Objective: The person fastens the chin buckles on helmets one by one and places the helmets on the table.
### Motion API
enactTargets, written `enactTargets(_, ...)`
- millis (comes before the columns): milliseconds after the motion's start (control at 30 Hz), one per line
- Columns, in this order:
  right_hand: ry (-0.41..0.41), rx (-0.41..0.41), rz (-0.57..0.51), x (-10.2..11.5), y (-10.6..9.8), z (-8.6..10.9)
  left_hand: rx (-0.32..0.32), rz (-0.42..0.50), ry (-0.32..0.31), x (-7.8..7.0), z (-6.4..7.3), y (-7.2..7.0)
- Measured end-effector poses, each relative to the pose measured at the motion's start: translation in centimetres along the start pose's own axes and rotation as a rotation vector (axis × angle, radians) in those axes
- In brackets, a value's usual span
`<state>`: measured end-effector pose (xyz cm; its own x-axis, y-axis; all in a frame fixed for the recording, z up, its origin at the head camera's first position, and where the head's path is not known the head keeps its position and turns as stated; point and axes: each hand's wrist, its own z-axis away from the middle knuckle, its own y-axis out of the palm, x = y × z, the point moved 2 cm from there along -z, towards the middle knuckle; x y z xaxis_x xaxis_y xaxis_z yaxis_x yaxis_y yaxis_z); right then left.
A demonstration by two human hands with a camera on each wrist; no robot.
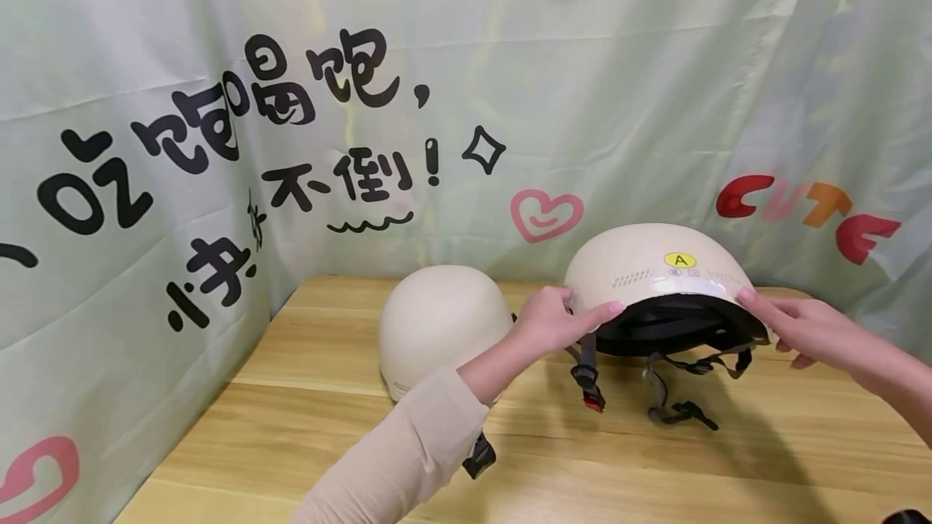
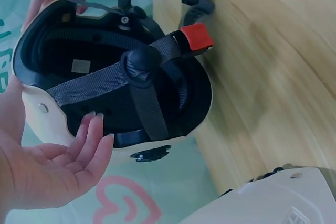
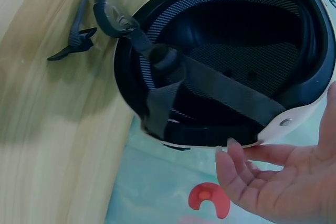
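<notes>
A cream helmet (image 1: 648,253) with a yellow "A" sticker is held tilted above the table, its black lining (image 2: 84,85) showing. My left hand (image 1: 549,320) grips one side of its rim, thumb on the shell and fingertips at the inner edge. On the opposite side my right hand (image 1: 804,326) holds the rim between thumb and fingers. Dark chin straps (image 3: 226,85) cross the opening and dangle below, with a red buckle (image 2: 198,37) on one of them. Left of it stands a second cream helmet (image 1: 440,318), partly hidden by my left forearm.
The wooden table (image 1: 306,395) carries the second helmet, whose black buckle (image 1: 479,457) lies near my sleeve. Behind stands a pale green curtain (image 1: 641,120) with printed writing and hearts. A dark object (image 1: 905,517) shows at the bottom right corner.
</notes>
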<state>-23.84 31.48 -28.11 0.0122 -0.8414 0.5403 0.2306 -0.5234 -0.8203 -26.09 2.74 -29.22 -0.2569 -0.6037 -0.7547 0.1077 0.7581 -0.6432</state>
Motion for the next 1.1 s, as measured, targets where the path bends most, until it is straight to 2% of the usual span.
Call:
enactTargets(167,-0.169,-0.128,-0.017,-1.2,0.6,-0.4,-0.106,-0.082,0.065,0.6,0.1,0.5)
enactTargets(233,-0.231,-0.196,-0.015,-1.7,0.9,-0.5,-0.145,-0.089,0.082,1.0,0.2,0.9)
enactTargets(300,-0.293,-0.265,-0.024,-2.3,1.1,-0.7,-0.154,-0.056,0.081,1.5,0.4,1.4)
enactTargets(367,-0.344,-0.319,-0.030,-2.8,1.4,-0.9,-0.137,0.001,0.073,2.1,0.6,1.9)
enactTargets(433,-0.348,-0.332,-0.060,-3.6,1.8,-1.1,-0.103,0.043,0.062,2.7,0.8,2.3)
enactTargets(500,-0.346,-0.315,-0.097,-4.3,2.3,-1.4,-0.070,0.076,0.056,3.5,0.8,2.8)
enactTargets(567,-0.379,-0.312,-0.161,-5.0,3.0,-1.7,-0.035,0.098,0.060,4.2,0.9,3.2)
enactTargets(733,-0.602,-0.311,-0.423,-5.9,4.4,-2.4,0.011,0.121,0.113,5.6,0.8,4.4)
enactTargets(767,-0.620,-0.317,-0.446,-5.9,4.7,-2.5,0.014,0.119,0.127,5.8,0.8,4.6)
enactTargets(867,-0.571,-0.359,-0.435,-6.1,5.4,-2.9,0.013,0.117,0.160,6.0,0.8,5.0)
enactTargets(1000,-0.434,-0.408,-0.330,-6.6,6.2,-3.2,-0.008,0.151,0.186,6.2,0.5,5.1)
enactTargets(1100,-0.430,-0.409,-0.340,-6.7,6.9,-3.4,-0.023,0.184,0.192,6.3,0.2,5.0)
